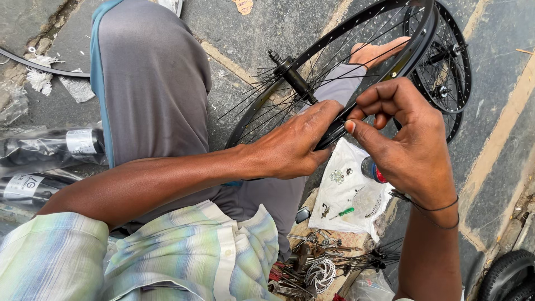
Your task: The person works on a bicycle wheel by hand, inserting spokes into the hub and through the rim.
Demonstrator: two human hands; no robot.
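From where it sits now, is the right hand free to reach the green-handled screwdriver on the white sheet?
Probably yes: the right hand hovers just above the white sheet, and the screwdriver lies uncovered below it, though its fingers now pinch at the black rim.

Wheel rim (334,131) stands tilted over the person's lap, its hub (292,78) up and left of both hands; left hand (292,147) on the rim's near edge, right hand (404,131) just beside it to the right. Second wheel (448,72) stands behind the first, far right. Below the hands a plastic sheet (345,198) lies on the floor with a screwdriver (341,213) on it; brake disc (320,274) nearer the body, wrapped tubes (50,147) far left.
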